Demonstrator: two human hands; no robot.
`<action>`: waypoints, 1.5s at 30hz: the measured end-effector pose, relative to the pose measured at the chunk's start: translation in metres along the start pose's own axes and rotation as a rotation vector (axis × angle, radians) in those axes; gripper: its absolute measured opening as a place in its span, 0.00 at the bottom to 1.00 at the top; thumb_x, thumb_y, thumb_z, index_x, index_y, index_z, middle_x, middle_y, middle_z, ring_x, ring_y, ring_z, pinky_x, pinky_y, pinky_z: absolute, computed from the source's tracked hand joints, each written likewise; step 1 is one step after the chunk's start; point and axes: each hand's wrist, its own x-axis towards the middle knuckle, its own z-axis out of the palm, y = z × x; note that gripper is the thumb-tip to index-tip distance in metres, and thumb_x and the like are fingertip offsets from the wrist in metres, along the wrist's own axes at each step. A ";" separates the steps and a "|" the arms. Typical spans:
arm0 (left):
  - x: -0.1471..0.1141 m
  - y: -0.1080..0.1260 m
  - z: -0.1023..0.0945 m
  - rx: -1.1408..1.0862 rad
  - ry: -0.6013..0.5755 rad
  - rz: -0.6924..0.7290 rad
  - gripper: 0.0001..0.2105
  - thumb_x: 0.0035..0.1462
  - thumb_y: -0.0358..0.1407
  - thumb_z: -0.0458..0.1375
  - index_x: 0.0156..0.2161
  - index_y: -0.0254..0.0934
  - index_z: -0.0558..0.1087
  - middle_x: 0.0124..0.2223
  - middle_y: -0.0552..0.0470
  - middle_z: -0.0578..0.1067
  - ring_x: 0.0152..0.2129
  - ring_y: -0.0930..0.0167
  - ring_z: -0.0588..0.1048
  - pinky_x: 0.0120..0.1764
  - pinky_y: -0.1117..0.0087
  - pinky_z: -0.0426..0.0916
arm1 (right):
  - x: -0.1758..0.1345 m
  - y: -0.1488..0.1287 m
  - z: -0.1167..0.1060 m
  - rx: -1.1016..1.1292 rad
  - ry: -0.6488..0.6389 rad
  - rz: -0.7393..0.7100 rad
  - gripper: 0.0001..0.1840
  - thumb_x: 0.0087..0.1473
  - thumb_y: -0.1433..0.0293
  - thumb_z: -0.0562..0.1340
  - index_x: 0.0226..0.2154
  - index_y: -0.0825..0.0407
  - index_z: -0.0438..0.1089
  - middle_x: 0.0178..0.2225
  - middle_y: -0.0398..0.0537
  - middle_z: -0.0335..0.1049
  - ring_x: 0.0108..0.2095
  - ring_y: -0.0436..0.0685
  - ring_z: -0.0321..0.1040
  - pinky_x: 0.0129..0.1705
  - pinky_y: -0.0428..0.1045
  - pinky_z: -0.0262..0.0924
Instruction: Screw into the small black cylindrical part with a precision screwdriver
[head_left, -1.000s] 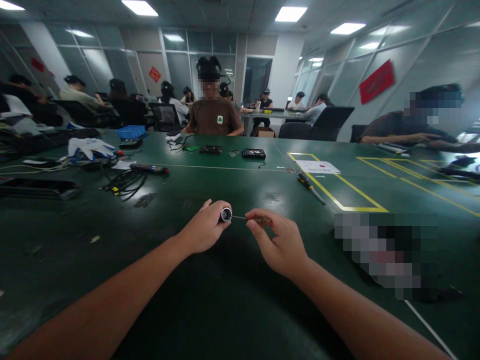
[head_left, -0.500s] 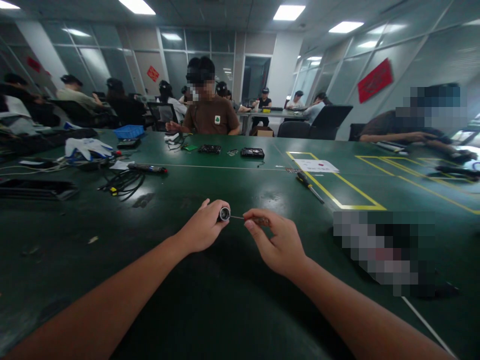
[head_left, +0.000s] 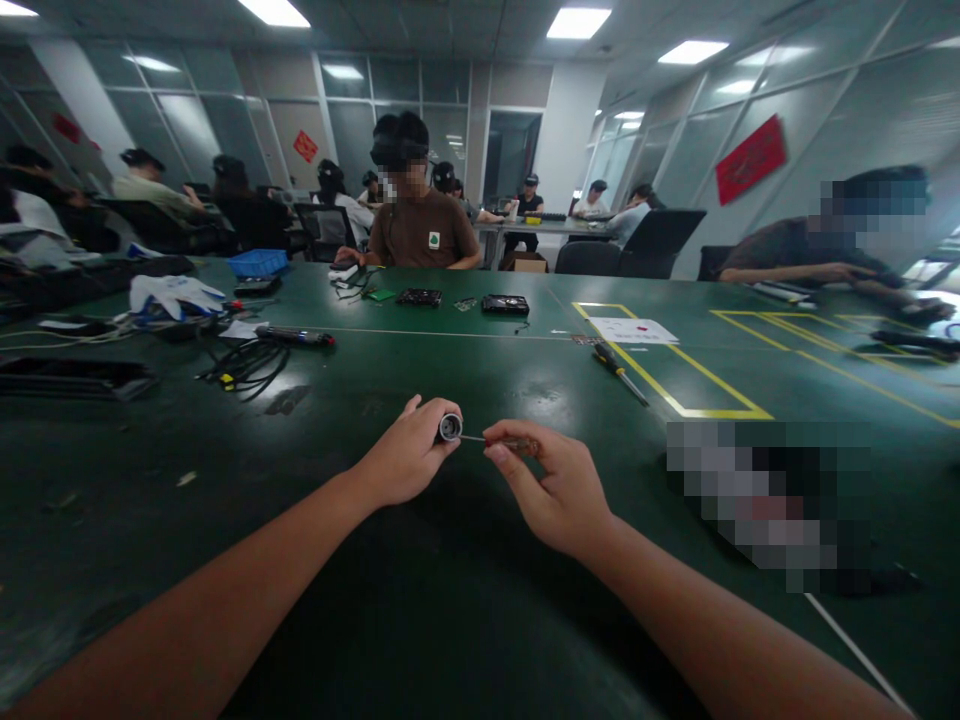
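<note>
My left hand [head_left: 405, 455] is closed round a small dark cylindrical part [head_left: 450, 427] with a metal-rimmed round end that faces me. Most of its body is hidden in the fingers. From the right, my right hand [head_left: 559, 480] pinches a small screwdriver [head_left: 521, 443] with a clear reddish handle. Its thin shaft points left and its tip is at the rim of the cylindrical part; whether it goes in, I cannot tell. Both hands are above the green table [head_left: 420, 620].
A larger yellow-black screwdriver [head_left: 619, 374] lies beyond my right hand, beside a paper sheet [head_left: 634, 331]. Coiled black cables [head_left: 251, 368], white gloves [head_left: 176, 298] and a black tray [head_left: 75, 378] are at left. A blurred object [head_left: 757, 500] lies at right. A person [head_left: 424, 225] sits opposite.
The screwdriver and my right hand have shifted very slightly left. My left hand stays nearly still. The person opposite has lowered a hand towards the table.
</note>
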 end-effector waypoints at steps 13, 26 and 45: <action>0.000 -0.009 0.006 0.054 0.060 0.071 0.06 0.65 0.31 0.54 0.46 0.40 0.65 0.45 0.52 0.75 0.46 0.64 0.74 0.69 0.38 0.45 | 0.007 0.012 0.010 0.488 0.071 0.408 0.14 0.63 0.59 0.63 0.42 0.52 0.75 0.30 0.47 0.79 0.32 0.57 0.78 0.39 0.53 0.72; 0.003 -0.012 0.004 0.151 0.067 0.073 0.09 0.66 0.34 0.58 0.49 0.40 0.66 0.45 0.54 0.78 0.46 0.65 0.78 0.70 0.38 0.37 | 0.003 0.003 0.004 0.064 -0.026 0.129 0.07 0.63 0.68 0.62 0.42 0.48 0.76 0.36 0.46 0.81 0.35 0.56 0.78 0.40 0.51 0.68; 0.004 -0.010 -0.004 0.332 0.034 0.124 0.07 0.65 0.39 0.61 0.43 0.39 0.70 0.38 0.55 0.78 0.40 0.64 0.78 0.67 0.37 0.49 | 0.001 0.007 0.002 0.091 0.011 0.135 0.06 0.64 0.68 0.62 0.43 0.49 0.74 0.36 0.46 0.80 0.36 0.56 0.78 0.40 0.50 0.67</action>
